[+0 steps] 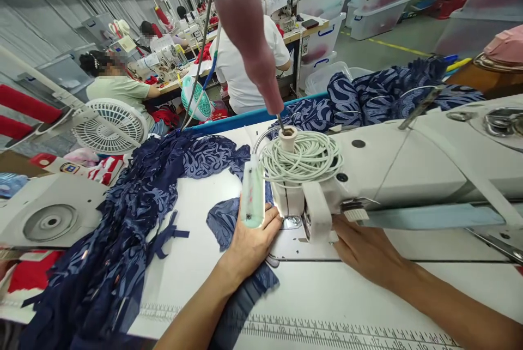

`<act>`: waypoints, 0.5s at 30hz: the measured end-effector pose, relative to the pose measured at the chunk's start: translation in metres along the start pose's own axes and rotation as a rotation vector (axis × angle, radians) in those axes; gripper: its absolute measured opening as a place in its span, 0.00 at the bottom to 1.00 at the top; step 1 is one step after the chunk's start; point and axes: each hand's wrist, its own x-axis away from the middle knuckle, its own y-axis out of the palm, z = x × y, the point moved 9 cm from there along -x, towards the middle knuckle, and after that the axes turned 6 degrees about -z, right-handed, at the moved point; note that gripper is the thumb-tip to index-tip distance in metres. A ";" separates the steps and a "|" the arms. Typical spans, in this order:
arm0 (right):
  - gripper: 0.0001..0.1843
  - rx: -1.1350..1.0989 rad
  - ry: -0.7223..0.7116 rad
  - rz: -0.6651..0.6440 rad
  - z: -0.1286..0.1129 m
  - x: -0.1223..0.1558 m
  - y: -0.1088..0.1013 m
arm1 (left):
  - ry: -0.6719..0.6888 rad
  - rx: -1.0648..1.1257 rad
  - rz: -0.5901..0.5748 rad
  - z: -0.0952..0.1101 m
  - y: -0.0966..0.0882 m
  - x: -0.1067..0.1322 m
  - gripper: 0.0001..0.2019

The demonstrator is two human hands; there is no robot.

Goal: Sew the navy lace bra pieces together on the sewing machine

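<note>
At the sewing machine (pixel 392 162), the left hand (pixel 254 242) lies flat over navy cloth (pixel 222 223) left of its needle area, likely steadying it; the right hand (pixel 365 245), fingertips hidden behind the machine's front, has a grip impossible to tell.

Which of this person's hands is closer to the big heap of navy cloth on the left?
Left. The left hand lies to the right of the heap of navy cloth; the right hand is farther right, partly hidden by the sewing machine.

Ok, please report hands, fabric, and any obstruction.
Left hand over navy patterned fabric. Right hand beside sewing machine. Sewing machine hides right fingertips; left hand partly covers fabric.
</note>
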 end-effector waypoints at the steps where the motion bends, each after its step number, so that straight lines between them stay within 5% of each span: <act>1: 0.17 0.004 -0.006 -0.001 -0.001 0.000 0.000 | 0.000 0.005 -0.005 0.000 0.000 0.001 0.15; 10: 0.13 0.005 -0.101 0.065 -0.016 -0.005 -0.008 | 0.022 0.082 0.060 0.003 -0.008 0.008 0.17; 15: 0.13 0.011 -0.142 0.073 -0.023 -0.009 -0.008 | -0.254 0.470 -0.061 -0.022 0.008 0.000 0.09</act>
